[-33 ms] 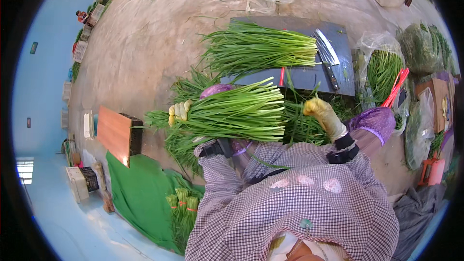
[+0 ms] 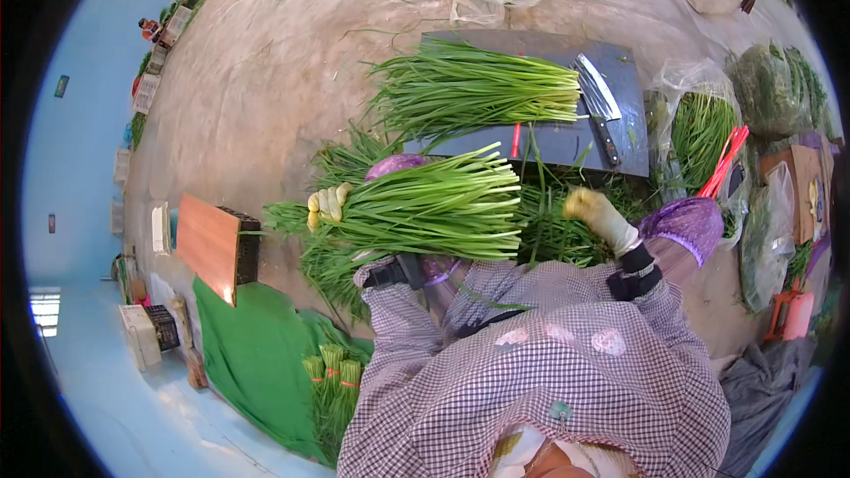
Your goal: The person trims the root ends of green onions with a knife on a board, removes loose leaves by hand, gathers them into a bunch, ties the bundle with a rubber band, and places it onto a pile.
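While gripped: chive bundle (left hand).

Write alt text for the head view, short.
A person in a checked smock holds a large bundle of green chives in the gloved left hand, while the gloved right hand reaches into loose greens. Ahead, more chives and a cleaver lie on a dark cutting board.

A bundle of chives is held across the lap, with a loose heap of chives just behind it. Farther back, more chives are laid on a cutting board, a cleaver at their right end.
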`<state>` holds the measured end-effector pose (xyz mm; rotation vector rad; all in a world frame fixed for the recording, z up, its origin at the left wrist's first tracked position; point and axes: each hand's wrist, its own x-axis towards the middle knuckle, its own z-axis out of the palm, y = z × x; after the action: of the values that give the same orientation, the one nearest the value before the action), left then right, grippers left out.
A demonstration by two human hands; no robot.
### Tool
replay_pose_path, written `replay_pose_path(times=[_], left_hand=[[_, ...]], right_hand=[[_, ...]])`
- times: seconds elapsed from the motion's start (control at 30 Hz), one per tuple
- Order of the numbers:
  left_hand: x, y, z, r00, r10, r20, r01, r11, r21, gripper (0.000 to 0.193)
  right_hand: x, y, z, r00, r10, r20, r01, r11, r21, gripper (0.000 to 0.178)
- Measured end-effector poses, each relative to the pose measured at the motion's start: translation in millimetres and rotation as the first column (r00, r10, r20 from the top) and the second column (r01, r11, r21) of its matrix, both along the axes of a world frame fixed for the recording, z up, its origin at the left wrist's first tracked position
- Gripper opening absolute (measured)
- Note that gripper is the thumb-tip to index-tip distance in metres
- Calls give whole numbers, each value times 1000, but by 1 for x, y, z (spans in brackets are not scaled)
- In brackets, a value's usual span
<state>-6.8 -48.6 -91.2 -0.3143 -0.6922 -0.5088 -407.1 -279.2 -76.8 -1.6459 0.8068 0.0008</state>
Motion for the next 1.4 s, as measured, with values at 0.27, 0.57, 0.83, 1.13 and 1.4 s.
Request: replay_pose_path(times=[0.27,0.57,0.83,1.13,1.4], left_hand=[[15,-17,6,962,-154,227,167,985,-39,28],[26,-5,-12,970,-70,235,95,991,-97,36],[29,-17,-11,944,-112,309,160,978,-134,43],[6,-9,0,986,-28,164,28,1000,4,37],[-6,1,-4,999,44,-22,-43,999,26,26]], right_hand=[[78,19,22,870,111,480,206,802,-560,28],[51,6,22,587,-544,600,278,831,482,22],[73,32,36,904,122,409,-43,979,-198,27],[102,60,34,780,-408,475,225,890,395,22],[64,21,13,448,-643,622,-51,676,735,17]])
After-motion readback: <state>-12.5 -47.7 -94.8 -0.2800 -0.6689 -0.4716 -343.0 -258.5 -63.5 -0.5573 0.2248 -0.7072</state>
